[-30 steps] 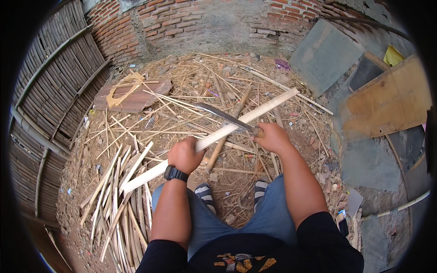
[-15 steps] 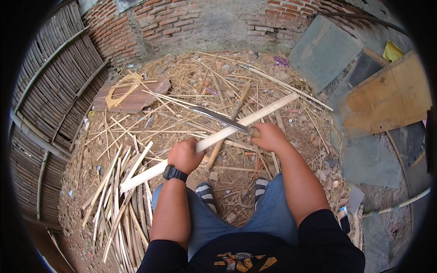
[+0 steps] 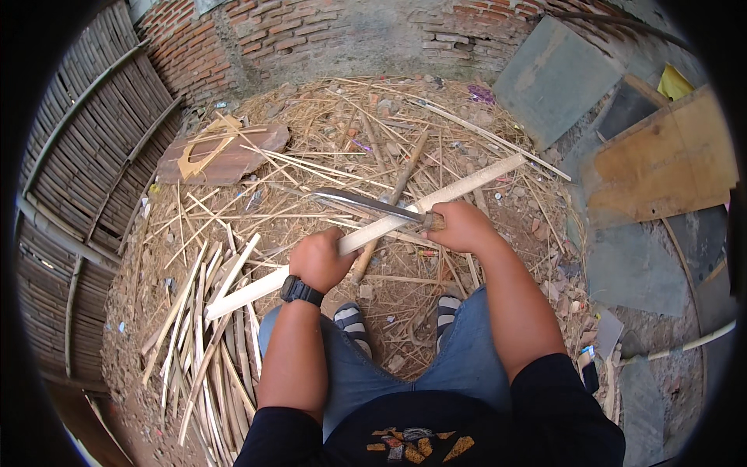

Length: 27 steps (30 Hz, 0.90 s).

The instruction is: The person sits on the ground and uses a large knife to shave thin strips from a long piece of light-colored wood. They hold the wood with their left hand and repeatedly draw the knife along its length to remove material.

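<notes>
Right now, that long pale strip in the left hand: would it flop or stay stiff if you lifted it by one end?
Probably stiff: the bamboo strip runs straight past both sides of the left hand without sagging. Likely light, since one hand steadies it. Its flat, split shape suggests it would lie still rather than roll.

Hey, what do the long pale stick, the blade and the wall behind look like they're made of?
Long stick: likely split bamboo or pale wood, raw and matte, with fibrous offcuts around. Blade: looks like metal, dull grey with a faint sheen. Wall: red brick with grey mortar, rough and weathered.
</notes>
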### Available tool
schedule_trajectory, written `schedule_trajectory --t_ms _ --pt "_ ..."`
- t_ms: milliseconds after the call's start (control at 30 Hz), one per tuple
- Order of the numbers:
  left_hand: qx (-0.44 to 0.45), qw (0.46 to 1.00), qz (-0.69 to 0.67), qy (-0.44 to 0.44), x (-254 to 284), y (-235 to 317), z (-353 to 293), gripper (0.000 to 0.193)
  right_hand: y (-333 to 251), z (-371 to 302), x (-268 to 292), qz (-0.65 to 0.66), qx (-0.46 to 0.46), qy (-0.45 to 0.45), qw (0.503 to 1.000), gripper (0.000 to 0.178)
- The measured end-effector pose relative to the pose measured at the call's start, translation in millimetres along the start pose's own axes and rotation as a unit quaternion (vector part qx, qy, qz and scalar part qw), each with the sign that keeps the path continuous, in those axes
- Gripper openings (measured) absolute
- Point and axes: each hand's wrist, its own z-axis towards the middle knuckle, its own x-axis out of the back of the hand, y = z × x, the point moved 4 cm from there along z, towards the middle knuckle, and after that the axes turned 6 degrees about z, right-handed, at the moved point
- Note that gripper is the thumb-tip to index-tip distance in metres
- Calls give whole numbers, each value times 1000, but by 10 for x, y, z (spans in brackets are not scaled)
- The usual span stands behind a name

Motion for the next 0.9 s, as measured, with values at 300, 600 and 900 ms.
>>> schedule_trajectory --t_ms 300,600,900 --pt "6 1000 -16 15 -4 -37 12 38 -13 -28 -14 -8 36 -18 999 48" --pt "12 1000 3 25 -9 -61 18 39 -1 -14 25 -11 -23 -22 999 50" --pt "7 1000 -1 15 -8 -14 5 39 -95 7 -76 -23 15 -49 998 44"
